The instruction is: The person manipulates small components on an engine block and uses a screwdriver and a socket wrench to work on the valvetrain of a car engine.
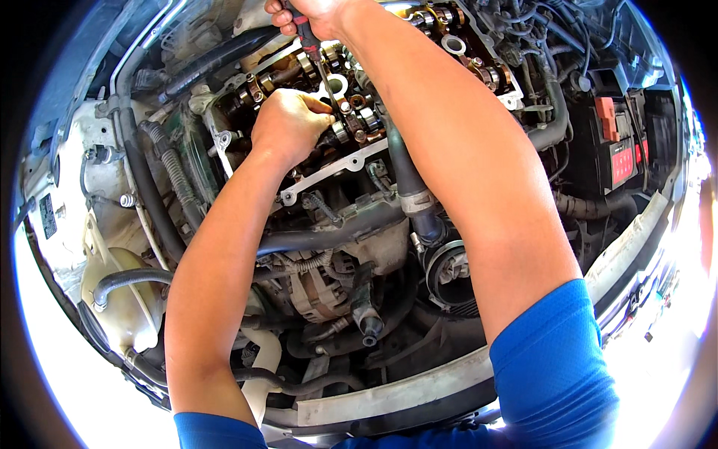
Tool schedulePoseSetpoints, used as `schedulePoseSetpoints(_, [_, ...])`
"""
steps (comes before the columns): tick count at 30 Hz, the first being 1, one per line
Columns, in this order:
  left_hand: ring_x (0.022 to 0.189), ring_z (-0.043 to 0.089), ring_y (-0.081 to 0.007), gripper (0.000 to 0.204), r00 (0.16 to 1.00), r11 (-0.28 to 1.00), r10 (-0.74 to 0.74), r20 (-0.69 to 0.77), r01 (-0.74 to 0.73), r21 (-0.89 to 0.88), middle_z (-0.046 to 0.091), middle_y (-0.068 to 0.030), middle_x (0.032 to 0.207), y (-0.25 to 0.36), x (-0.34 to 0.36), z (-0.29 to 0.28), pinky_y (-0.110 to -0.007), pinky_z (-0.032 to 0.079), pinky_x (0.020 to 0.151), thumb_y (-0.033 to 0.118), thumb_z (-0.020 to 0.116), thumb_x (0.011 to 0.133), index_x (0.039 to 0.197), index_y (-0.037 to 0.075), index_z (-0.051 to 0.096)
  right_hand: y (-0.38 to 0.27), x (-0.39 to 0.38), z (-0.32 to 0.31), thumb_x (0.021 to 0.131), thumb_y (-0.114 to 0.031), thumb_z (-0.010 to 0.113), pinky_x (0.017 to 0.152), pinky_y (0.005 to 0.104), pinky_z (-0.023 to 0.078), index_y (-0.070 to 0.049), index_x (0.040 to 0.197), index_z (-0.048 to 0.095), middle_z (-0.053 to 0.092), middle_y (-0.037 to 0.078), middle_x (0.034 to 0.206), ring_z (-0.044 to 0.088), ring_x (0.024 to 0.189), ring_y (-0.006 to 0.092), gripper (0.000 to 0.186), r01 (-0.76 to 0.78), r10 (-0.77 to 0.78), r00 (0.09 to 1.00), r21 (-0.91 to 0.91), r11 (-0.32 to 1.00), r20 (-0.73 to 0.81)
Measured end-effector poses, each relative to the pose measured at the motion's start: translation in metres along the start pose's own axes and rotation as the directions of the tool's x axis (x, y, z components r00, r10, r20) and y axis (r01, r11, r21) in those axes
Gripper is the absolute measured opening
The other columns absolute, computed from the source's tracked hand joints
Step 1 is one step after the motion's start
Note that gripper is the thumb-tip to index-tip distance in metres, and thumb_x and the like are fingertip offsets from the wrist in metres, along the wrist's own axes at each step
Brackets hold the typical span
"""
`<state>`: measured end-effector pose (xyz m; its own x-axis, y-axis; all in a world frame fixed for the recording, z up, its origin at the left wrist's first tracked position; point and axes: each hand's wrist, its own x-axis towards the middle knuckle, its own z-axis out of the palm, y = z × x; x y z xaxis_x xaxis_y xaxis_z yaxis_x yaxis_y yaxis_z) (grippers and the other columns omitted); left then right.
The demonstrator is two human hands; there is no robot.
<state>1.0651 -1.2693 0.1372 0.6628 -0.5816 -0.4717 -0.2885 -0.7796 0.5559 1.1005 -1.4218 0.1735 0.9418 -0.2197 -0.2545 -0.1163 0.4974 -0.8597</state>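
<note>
My right hand (320, 16) is at the top edge, closed around the black and red handle of a screwdriver (307, 37). Its long metal shaft slants down into the open top of an engine's cylinder head (355, 162). Beside the lower end of the shaft, my left hand (290, 123) is closed, thumb and fingers pinched together; what lies between them is hidden. Those fingertips rest close to a camshaft (341, 132) with shiny lobes. A pale round spark plug tube (336, 85) rises just behind. The screwdriver's tip is lost among the valve parts.
A black battery (609, 150) with a red terminal cover sits at the right. At the left stands a yellowed plastic reservoir (123, 299). Nearer me are an alternator (318, 292), a thick black hose (407, 176) and the car's pale front crossbar (396, 393).
</note>
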Motion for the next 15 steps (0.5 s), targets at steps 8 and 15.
schedulePoseSetpoints(8, [0.071, 0.068, -0.0207, 0.02, 1.0, 1.0, 0.017, 0.014, -0.017, 0.005, 0.072, -0.0113, 0.083, -0.003, 0.0, 0.0, -0.032, 0.051, 0.069, 0.018, 0.072, 0.073, 0.09, 0.009, 0.076, 0.012, 0.01, -0.005, 0.089, -0.04, 0.053, 0.041, 0.0308, 0.034, -0.009, 0.076, 0.052, 0.047, 0.004, 0.06, 0.041, 0.044, 0.0142, 0.034, -0.016, 0.016, 1.0, 0.036, 0.999, -0.003])
schedulePoseSetpoints(15, [0.072, 0.068, -0.0219, 0.019, 1.0, 1.0, -0.002, 0.007, 0.002, -0.016, 0.072, -0.0118, 0.083, -0.008, -0.002, 0.004, -0.033, 0.051, 0.07, 0.018, 0.072, 0.072, 0.089, 0.01, 0.076, 0.021, 0.015, -0.003, 0.089, -0.043, 0.056, 0.042, 0.0314, 0.037, -0.008, 0.081, 0.055, 0.05, 0.005, 0.063, 0.043, 0.046, 0.0173, 0.036, -0.089, 0.089, 0.996, 0.018, 0.996, 0.002])
